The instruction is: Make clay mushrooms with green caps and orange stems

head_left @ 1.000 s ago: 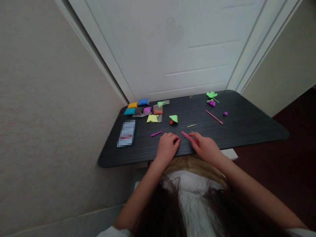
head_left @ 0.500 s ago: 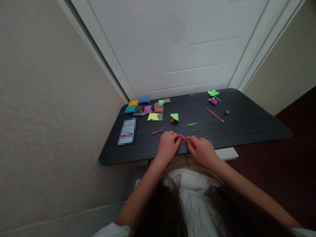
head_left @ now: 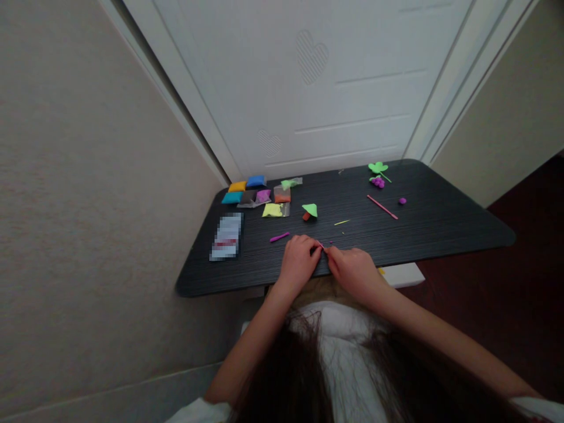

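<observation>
Right hand [head_left: 352, 267] has moved in beside the left hand [head_left: 299, 257], pinching a mostly hidden pink modelling tool [head_left: 321, 244] just below frame centre, under the green-capped mushroom [head_left: 311, 210]. Left is curled; whether it grips anything cannot be determined.

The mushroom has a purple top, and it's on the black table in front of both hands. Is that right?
Not quite: the mushroom has a green top, not purple, as the head view shows. It is on the black table, in front of the left hand and right hand.
</observation>
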### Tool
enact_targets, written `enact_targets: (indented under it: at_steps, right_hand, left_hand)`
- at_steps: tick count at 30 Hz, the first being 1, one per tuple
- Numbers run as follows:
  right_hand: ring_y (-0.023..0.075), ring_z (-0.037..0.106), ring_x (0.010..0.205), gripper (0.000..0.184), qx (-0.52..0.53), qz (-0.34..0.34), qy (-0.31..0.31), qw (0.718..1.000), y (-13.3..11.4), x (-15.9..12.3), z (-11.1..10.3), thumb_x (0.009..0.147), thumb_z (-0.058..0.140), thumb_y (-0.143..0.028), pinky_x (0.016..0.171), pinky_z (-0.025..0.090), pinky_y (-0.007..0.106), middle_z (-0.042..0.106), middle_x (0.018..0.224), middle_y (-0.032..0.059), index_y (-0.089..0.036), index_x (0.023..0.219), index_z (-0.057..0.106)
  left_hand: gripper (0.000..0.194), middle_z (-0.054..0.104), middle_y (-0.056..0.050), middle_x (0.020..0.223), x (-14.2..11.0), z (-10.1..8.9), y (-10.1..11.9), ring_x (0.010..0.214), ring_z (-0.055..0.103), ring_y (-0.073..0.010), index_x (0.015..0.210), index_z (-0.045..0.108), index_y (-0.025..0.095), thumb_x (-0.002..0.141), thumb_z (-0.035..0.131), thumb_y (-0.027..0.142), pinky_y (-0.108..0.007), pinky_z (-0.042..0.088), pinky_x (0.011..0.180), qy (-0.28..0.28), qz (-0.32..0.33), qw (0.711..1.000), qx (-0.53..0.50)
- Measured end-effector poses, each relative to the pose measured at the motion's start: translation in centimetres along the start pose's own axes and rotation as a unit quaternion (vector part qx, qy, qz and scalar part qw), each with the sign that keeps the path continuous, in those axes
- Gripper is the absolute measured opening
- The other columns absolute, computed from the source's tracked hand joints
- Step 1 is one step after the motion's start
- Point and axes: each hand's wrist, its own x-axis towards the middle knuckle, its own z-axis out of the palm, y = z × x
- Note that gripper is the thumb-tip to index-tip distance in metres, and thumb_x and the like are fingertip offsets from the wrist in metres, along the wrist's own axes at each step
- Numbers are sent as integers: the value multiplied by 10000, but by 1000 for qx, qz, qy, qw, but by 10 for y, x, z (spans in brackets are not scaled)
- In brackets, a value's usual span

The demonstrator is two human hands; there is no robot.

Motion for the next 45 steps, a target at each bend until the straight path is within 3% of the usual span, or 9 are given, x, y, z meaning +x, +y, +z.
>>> enact_targets:
  at_steps: [9,16,21,30,35,45]
  right_hand:
    - [177,592,623,223,28,20,0,999,8,-5,3,858,357,-256,580,283,282,674,761,19,-232,980,542]
    - [139,602,772,265,225,42,20,973,30,-7,-2,863,363,-262,670,385,231,656,936,3,-253,1083,511]
    - [121,564,620,271,291,89,21,952,56,-2,-4,834,412,-307,576,384,217,645,773,-1,-234,1063,539]
    - [109,437,484,354,322,211,108,916,108,11,0,790,436,-452,469,304,221,502,535,-27,-207,982,603]
    - [119,469,531,350,325,208,111,916,111,10,4,791,431,-439,510,327,232,552,608,-8,-207,991,602]
    - [110,446,492,349,323,215,101,916,111,11,4,793,422,-427,475,304,222,522,550,-20,-197,977,611]
  left_hand:
    - [112,587,-22,799,-3,1,-1,825,498,-174,749,580,193,787,482,230,-311,382,763,37,-20,999,4]
    - [126,605,-25,825,-3,1,-3,829,505,-178,802,596,192,792,472,212,-325,381,790,61,-44,997,1]
    - [168,611,-29,892,-3,0,-2,877,500,-179,872,615,195,805,465,227,-337,366,838,62,-39,997,1]
    - [149,610,-1,888,10,1,4,898,453,-178,824,661,252,785,519,271,-333,352,796,18,3,1000,22]
    - [148,612,-14,849,15,-1,10,880,453,-181,775,644,220,793,500,249,-336,341,770,4,8,999,45]
    - [151,614,-13,872,21,0,19,896,457,-182,814,647,234,798,498,253,-343,329,790,-5,44,998,40]
